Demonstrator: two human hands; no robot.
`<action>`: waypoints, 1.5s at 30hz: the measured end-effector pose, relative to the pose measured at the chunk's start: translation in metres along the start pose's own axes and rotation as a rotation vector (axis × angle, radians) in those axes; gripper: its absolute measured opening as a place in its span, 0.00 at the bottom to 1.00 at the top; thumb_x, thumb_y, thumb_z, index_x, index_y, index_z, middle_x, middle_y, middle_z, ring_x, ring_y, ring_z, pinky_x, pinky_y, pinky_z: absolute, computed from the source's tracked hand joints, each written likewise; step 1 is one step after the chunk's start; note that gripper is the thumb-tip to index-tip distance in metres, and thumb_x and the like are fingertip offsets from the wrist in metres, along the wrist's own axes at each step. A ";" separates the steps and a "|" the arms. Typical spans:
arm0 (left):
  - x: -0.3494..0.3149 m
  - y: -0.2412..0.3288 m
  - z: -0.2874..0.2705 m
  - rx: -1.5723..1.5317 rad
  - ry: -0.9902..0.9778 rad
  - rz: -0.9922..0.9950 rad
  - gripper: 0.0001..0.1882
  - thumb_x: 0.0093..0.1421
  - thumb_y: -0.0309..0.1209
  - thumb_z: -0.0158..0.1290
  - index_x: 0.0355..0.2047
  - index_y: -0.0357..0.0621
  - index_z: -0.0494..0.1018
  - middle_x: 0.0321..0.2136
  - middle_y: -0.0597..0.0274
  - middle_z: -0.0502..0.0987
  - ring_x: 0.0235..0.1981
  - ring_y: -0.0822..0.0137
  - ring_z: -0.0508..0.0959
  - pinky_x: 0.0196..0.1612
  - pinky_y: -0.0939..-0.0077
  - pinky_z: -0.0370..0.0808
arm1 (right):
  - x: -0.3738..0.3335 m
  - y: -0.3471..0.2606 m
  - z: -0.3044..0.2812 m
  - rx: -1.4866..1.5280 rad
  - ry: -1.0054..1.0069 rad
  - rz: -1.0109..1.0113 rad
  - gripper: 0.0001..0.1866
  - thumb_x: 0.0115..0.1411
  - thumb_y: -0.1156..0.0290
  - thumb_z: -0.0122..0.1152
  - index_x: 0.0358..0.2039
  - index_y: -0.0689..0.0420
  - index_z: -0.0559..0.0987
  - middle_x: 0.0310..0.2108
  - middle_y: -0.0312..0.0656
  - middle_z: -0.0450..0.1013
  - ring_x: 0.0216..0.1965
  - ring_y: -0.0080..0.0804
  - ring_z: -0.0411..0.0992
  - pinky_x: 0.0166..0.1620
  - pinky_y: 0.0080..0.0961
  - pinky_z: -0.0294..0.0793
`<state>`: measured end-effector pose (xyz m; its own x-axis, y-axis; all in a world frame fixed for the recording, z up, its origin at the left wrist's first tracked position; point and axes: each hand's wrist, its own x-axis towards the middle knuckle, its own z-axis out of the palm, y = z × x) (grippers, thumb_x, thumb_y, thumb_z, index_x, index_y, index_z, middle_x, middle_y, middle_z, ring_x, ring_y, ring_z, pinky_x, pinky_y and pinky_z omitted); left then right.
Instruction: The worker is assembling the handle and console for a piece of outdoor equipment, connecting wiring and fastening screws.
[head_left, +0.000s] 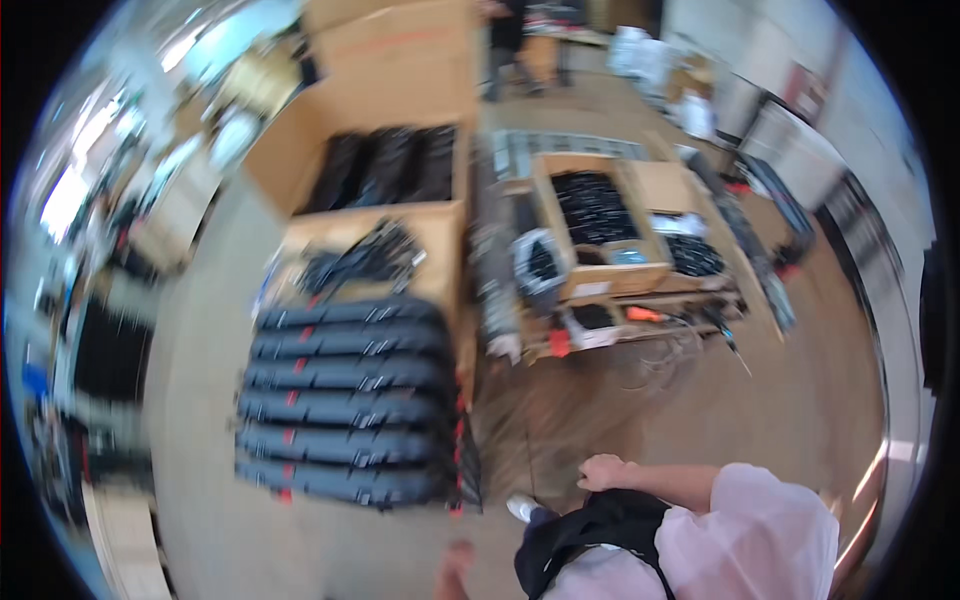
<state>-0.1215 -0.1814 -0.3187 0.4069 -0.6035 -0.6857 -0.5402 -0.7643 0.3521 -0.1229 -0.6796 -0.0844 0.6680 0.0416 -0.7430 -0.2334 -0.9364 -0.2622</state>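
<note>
My right hand [604, 472] is in front of my body, its fingers curled in a loose fist with nothing showing in them. The forearm runs in from a pale pink sleeve. Low in the picture, my left hand [458, 558] is smeared by motion, and its fingers cannot be made out. Neither hand touches anything that I can see. Nearest to them, on the left, is a stack of dark grey padded bags [345, 408] with black buckles and small red tabs. I wear a black apron [610, 520].
A big cardboard box [270, 165] of black packed items stands behind the stack, with black straps [365, 258] beside it. To the right, a low pallet holds a carton [655, 270] of black parts, a clear bag [540, 270] and an orange-handled tool [645, 314]. Another person [506, 45] stands far back.
</note>
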 end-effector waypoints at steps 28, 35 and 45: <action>0.284 0.428 -0.272 -1.118 0.268 -0.019 0.40 0.58 0.33 0.69 0.69 0.42 0.65 0.55 0.56 0.75 0.41 0.61 0.79 0.48 0.63 0.79 | -0.298 0.985 -0.352 0.565 1.722 0.816 0.25 0.72 0.50 0.56 0.55 0.60 0.77 0.58 0.58 0.76 0.60 0.57 0.73 0.62 0.47 0.73; 0.313 0.594 -0.397 -0.115 0.337 -0.035 0.24 0.73 0.44 0.53 0.61 0.40 0.74 0.50 0.49 0.79 0.51 0.55 0.78 0.52 0.58 0.76 | -0.296 1.014 -0.343 0.721 1.444 0.677 0.24 0.74 0.48 0.54 0.49 0.61 0.75 0.43 0.61 0.80 0.49 0.61 0.78 0.53 0.51 0.76; 0.420 0.883 -0.462 -0.596 0.322 0.410 0.17 0.72 0.36 0.56 0.52 0.35 0.81 0.44 0.57 0.85 0.46 0.68 0.82 0.52 0.72 0.77 | -0.358 0.941 -0.215 0.729 1.648 0.741 0.24 0.70 0.47 0.59 0.37 0.60 0.73 0.29 0.57 0.76 0.34 0.60 0.77 0.38 0.51 0.74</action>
<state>-0.0873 -1.2148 -0.0008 0.5032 -0.8298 -0.2411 -0.2449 -0.4046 0.8811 -0.4294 -1.6501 0.0674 0.1161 -0.9502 0.2893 -0.6460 -0.2935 -0.7047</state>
